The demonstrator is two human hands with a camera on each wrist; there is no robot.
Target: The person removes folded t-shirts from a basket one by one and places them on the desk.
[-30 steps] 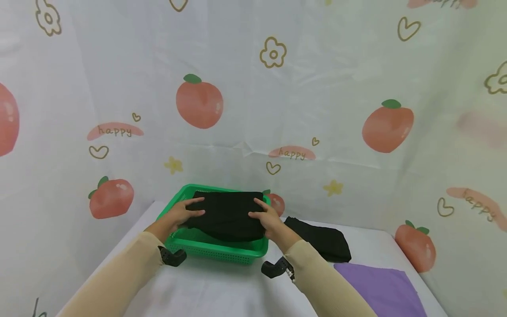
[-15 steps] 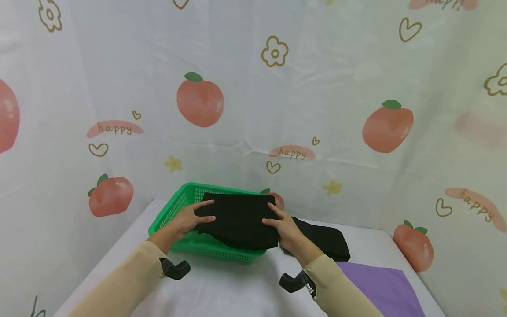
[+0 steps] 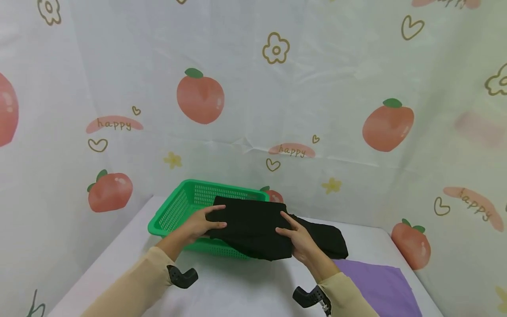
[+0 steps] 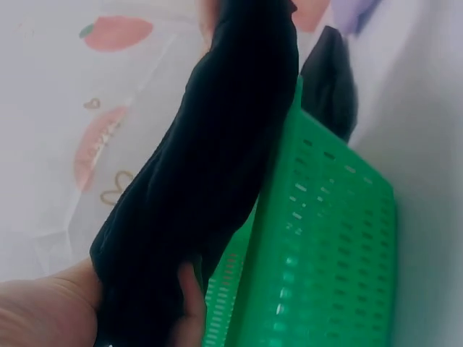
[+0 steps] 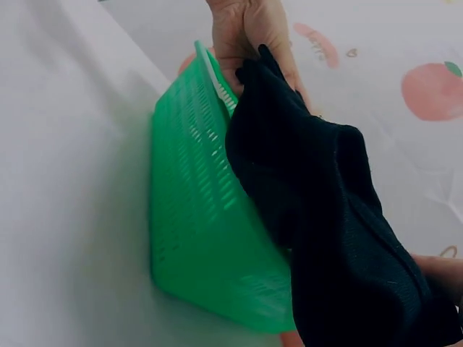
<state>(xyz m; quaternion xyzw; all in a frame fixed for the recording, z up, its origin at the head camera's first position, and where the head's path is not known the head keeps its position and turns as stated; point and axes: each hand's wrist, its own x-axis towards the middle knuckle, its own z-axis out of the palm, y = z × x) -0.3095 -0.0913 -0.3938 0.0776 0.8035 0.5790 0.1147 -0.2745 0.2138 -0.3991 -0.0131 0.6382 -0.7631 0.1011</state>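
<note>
A folded black garment (image 3: 253, 224) hangs between my two hands, above the front right rim of the green plastic basket (image 3: 168, 215). My left hand (image 3: 198, 223) grips its left end, thumb and fingers on either side of the folds. At the other end my right hand (image 3: 303, 242) holds it the same way. The left wrist view has the black garment (image 4: 195, 159) slanting up past the basket wall (image 4: 325, 238). In the right wrist view its loose folds (image 5: 311, 181) droop beside the basket (image 5: 202, 210). Exactly what garment it is cannot be told.
Another folded black cloth (image 3: 330, 240) lies on the white table (image 3: 222, 290), right of the basket and partly behind my right hand. Nearer, a purple cloth (image 3: 380, 284) is spread flat at the table's right side. A fruit-printed white curtain (image 3: 237, 88) hangs behind.
Both hands have carried the black garment right and toward me, from over the basket's inside to its front right rim. More of the basket's inside now shows.
</note>
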